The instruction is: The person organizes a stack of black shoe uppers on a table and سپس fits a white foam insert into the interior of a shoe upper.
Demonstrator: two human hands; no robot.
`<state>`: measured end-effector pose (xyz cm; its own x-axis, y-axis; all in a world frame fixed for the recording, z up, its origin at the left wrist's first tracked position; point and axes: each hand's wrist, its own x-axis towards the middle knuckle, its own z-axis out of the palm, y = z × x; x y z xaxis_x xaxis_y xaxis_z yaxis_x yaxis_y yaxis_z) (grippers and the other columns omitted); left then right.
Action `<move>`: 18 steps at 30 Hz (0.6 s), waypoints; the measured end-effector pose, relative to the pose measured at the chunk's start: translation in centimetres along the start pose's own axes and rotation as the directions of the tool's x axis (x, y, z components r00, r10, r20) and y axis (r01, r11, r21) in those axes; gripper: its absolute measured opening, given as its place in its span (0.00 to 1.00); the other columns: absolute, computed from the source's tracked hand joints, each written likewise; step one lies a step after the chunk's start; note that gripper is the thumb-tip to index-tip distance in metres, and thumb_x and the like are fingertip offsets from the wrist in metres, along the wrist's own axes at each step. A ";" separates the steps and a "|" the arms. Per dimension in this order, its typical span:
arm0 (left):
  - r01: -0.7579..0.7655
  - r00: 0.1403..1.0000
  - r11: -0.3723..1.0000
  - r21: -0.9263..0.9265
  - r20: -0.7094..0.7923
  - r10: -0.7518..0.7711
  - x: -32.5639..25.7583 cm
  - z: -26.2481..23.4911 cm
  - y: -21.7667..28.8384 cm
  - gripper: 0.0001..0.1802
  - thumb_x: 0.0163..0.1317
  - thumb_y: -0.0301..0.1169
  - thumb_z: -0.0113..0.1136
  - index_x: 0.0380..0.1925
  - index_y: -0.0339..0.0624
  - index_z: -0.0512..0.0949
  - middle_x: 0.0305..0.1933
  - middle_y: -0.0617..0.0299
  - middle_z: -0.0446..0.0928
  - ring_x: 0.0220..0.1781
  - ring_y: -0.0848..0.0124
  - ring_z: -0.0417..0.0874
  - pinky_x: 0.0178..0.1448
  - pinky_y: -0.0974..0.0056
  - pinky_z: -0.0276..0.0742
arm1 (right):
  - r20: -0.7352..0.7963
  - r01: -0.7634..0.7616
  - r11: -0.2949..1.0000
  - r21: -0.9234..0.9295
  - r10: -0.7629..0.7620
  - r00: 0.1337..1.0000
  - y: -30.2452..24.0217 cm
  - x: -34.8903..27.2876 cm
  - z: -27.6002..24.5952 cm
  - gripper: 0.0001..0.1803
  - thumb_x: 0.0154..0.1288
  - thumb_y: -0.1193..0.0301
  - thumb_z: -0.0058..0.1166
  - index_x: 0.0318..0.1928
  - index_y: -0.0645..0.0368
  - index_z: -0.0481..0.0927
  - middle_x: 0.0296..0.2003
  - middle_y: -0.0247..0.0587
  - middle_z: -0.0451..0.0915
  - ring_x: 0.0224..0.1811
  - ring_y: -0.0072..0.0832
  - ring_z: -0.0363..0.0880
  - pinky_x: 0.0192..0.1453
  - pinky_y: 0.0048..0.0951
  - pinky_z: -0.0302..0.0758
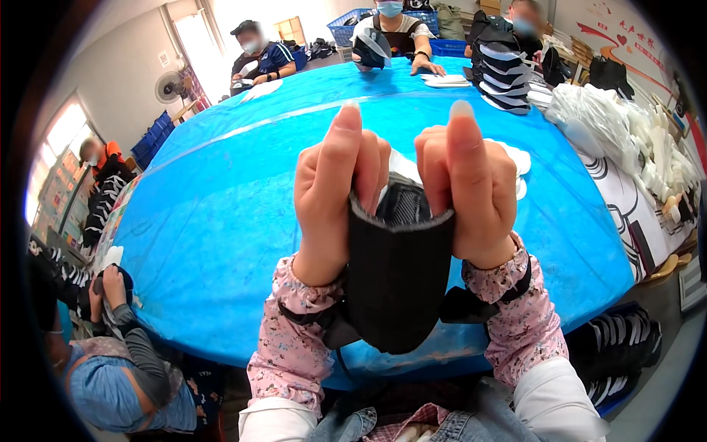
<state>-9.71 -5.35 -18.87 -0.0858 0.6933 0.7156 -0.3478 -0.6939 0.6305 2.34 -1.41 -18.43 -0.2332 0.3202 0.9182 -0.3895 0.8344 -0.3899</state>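
Observation:
In the middle, just above the table, I hold a black shoe upper (398,280) between both hands. Its rounded end points down toward me, and the opening at its top shows a dark grey woven lining. My left hand (331,191) is closed on the left side of that opening, fingers curled in and thumb pointing up. On the opposite side my right hand (471,191) grips the edge the same way. Part of something white (403,166) shows behind the opening. Dark flaps stick out near both wrists; whether they belong to the upper I cannot tell.
A blue-covered table (236,221) spreads ahead. Stacked black-and-white shoe uppers (504,77) stand at the far right, near clear plastic bags (596,114). White flat pieces (519,166) lie beyond my right hand. Several co-workers sit around the table, one (125,383) close on the left.

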 end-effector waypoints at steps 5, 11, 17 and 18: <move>-0.021 0.995 0.992 0.127 -0.094 0.033 0.6 -1.7 0.2 0.29 0.69 0.41 0.37 0.07 0.44 0.59 0.10 0.69 0.58 0.14 0.81 0.54 0.20 0.72 0.49 | 0.025 0.000 0.984 -0.178 0.004 1.000 -0.4 0.8 -0.6 0.23 0.69 0.67 0.36 0.15 0.61 0.67 0.11 0.35 0.63 0.13 0.27 0.59 0.19 0.27 0.54; -0.186 0.967 0.721 0.668 -0.008 0.256 0.4 -1.4 -0.1 0.26 0.67 0.35 0.45 0.08 0.37 0.65 0.09 0.67 0.61 0.12 0.80 0.56 0.16 0.67 0.50 | 0.107 0.205 0.873 -0.444 -0.175 0.979 0.1 0.4 0.4 0.18 0.58 0.71 0.51 0.12 0.58 0.69 0.10 0.39 0.66 0.11 0.34 0.65 0.18 0.32 0.59; -0.153 0.962 0.701 0.696 -0.056 0.266 0.0 0.1 -0.9 0.24 0.66 0.35 0.46 0.12 0.34 0.69 0.09 0.60 0.62 0.11 0.74 0.57 0.16 0.65 0.53 | 0.036 0.158 0.883 -0.443 -0.159 0.987 2.1 0.0 0.6 0.17 0.58 0.73 0.51 0.12 0.59 0.70 0.09 0.39 0.66 0.10 0.34 0.64 0.17 0.32 0.57; -0.134 0.971 0.730 0.670 -0.059 0.233 0.0 0.2 -0.8 0.25 0.66 0.36 0.46 0.12 0.33 0.69 0.09 0.60 0.62 0.12 0.76 0.57 0.16 0.66 0.52 | 0.034 0.144 0.892 -0.429 -0.144 0.989 2.0 -0.1 0.6 0.17 0.58 0.73 0.51 0.12 0.60 0.69 0.09 0.40 0.65 0.10 0.34 0.63 0.16 0.32 0.57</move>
<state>-9.26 -4.81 -19.28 -0.2198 0.5226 0.8238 0.3835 -0.7302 0.5655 1.05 -0.02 -19.34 -0.2053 0.1815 0.9617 0.0010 0.9827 -0.1853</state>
